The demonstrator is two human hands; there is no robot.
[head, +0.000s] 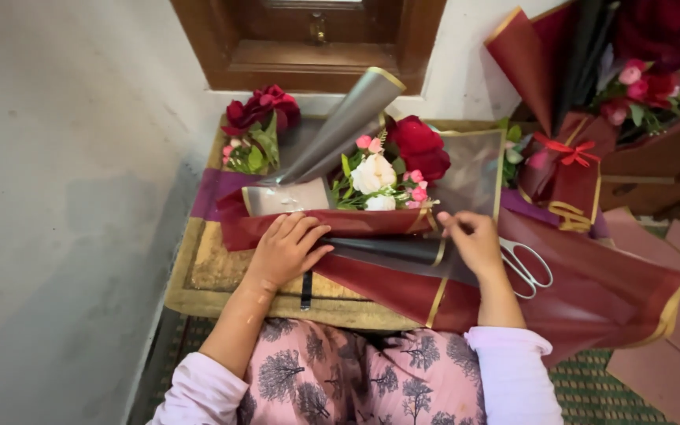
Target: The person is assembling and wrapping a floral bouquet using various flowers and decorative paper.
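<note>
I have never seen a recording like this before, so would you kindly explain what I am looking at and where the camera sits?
There is one picture, from a camera on a person's head looking down at their own lap and hands. The left hand presses flat on a dark red wrapping sheet with gold edging. The right hand pinches the sheet's fold beside a small bouquet of white, pink and red flowers. Scissors lie by the right wrist. A second flower bunch lies further back, and a finished wrapped bouquet stands at the right.
</note>
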